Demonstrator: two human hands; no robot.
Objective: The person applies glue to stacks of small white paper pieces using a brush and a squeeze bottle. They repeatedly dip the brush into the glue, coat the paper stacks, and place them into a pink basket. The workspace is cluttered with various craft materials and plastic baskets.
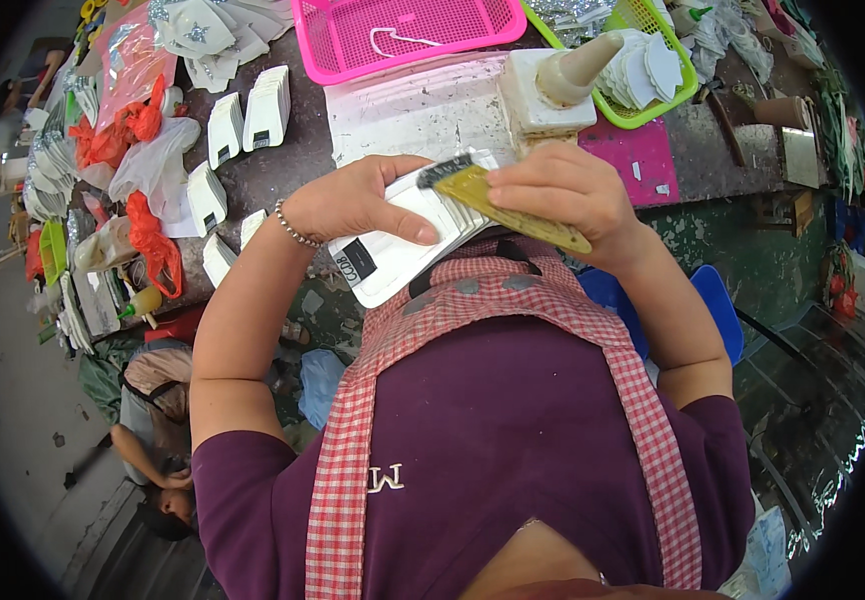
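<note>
My left hand [358, 200] grips a fanned stack of white cards [393, 275] with rounded corners, its thumb lying across the top. A black label patch shows on the front card, and the far edges are spread like steps. In my right hand [573, 195] is a flat brush [523, 218] with a yellow handle and dark bristles. The bristle end lies over the far edges of the cards; whether it touches them I cannot tell. Just beyond my right hand stands a white square bottle [528, 110] with a conical nozzle.
A pink basket [328, 60] and a green basket [688, 85] of white pieces stand at the back. Several card stacks [268, 108] lie at left, beside red plastic bags [153, 245]. A hammer [728, 125] lies at right. Another person [158, 440] is at lower left.
</note>
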